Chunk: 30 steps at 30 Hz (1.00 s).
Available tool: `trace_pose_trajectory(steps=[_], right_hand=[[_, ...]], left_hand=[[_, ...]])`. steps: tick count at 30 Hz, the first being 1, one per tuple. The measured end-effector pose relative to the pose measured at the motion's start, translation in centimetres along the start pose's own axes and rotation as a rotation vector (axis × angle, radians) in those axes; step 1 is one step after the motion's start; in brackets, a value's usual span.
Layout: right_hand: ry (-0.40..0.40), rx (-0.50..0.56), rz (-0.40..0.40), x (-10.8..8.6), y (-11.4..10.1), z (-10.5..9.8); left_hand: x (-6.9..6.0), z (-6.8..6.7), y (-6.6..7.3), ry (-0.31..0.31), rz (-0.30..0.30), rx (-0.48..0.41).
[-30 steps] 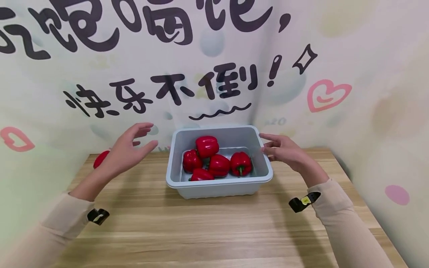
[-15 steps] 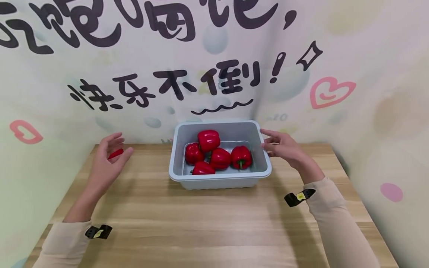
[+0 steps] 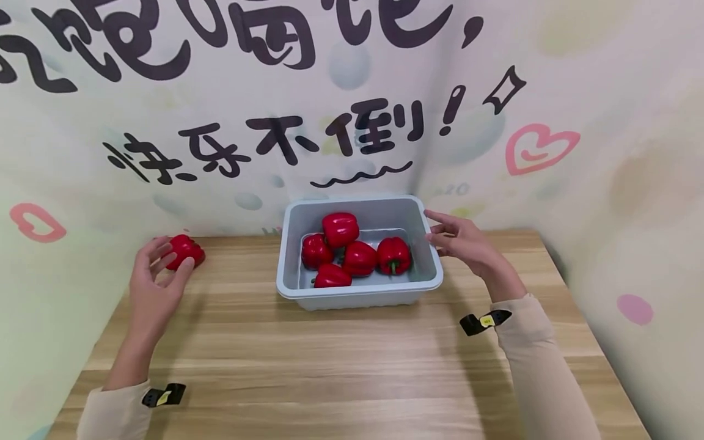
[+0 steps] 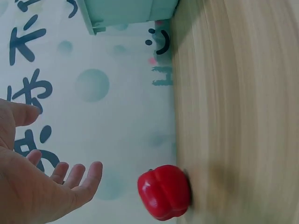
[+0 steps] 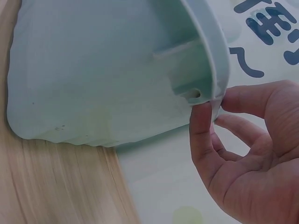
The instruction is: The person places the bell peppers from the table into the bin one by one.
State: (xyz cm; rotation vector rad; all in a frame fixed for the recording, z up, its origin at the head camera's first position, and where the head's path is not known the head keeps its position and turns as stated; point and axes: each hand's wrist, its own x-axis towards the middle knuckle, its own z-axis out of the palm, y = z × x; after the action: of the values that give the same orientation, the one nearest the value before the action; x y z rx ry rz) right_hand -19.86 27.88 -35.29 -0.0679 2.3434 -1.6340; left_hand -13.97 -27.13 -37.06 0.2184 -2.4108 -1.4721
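Note:
My left hand (image 3: 154,287) is raised at the table's left side, fingers spread and relaxed, with nothing in it. A single red bell pepper (image 3: 186,252) lies just beyond it at the back left. In the left wrist view, a gap shows between the hand (image 4: 42,182) and that bell pepper (image 4: 164,192). With thumb and fingertips, my right hand (image 3: 467,244) pinches the right rim of a light grey-blue plastic bin (image 3: 360,297). The right wrist view shows the fingers (image 5: 202,126) at the rim's corner. Several red bell peppers (image 3: 360,259) lie inside the bin.
The bin stands on a wood-grain table (image 3: 352,366), near its back edge. Behind rises a pale cloth backdrop (image 3: 220,201) with printed black characters and hearts. Black straps with small devices (image 3: 484,322) sit at both wrists.
My left hand has moved left and toward me, from near the bin to beside the single bell pepper, which now shows more fully. The right hand stays at the bin's rim.

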Motion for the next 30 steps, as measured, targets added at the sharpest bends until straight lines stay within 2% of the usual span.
trace_pose_trajectory(steps=[3,7,10,12,15,17,18,20,26,30], right_hand=[[-0.006,-0.012,0.013,0.0,-0.3,0.3],[-0.018,-0.021,0.026,0.1,-0.7,0.7],[-0.021,-0.024,0.039,0.1,-0.7,0.7],[-0.01,-0.03,0.045,-0.1,-0.7,0.5],[0.008,-0.039,0.051,-0.3,-0.6,0.2],[0.016,-0.043,0.047,-0.2,-0.7,0.1],[0.017,-0.046,0.048,-0.2,-0.7,0.0],[0.016,-0.048,0.048,-0.1,-0.8,0.0],[0.016,-0.033,0.056,-0.3,-0.8,-0.2],[0.006,-0.033,0.06,-0.3,-0.8,0.0]], left_hand=[[-0.8,-0.1,-0.8,0.049,-0.042,-0.023],[-1.8,-0.2,-1.5,0.114,-0.068,-0.044],[-2.3,-0.1,-2.2,0.135,-0.119,-0.046],[-2.3,0.0,-2.6,0.132,-0.194,-0.141],[-2.2,0.2,-3.1,0.125,-0.316,-0.355],[-1.9,0.2,-3.4,0.132,-0.364,-0.481],[-1.8,0.2,-3.6,0.138,-0.372,-0.513],[-1.9,0.3,-4.1,0.147,-0.357,-0.467],[-2.3,1.4,-6.1,0.205,-0.199,-0.119],[-2.3,2.1,-7.4,0.23,-0.144,-0.027]])
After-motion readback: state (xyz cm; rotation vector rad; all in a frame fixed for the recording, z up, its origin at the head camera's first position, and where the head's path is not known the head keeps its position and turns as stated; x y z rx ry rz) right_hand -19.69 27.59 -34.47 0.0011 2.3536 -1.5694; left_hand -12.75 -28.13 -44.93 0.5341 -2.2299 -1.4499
